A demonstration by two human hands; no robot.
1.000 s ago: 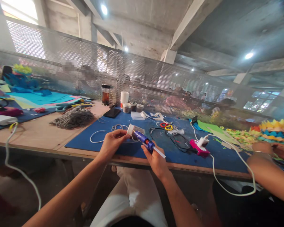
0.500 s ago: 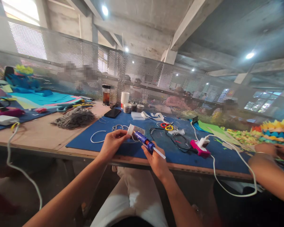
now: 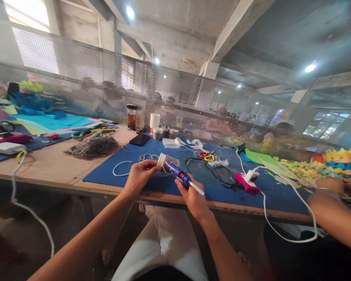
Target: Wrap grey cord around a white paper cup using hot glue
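Head view: over the tabletop (image 3: 51,168), the left hand (image 3: 139,176) pinches a white cup (image 3: 162,160), likely light and easily dented, best held by its edge; the right hand (image 3: 194,200) grips a rigid-looking glue gun (image 3: 175,170).

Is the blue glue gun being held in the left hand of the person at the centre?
No, the right hand holds the blue glue gun, while the left hand pinches a white object.
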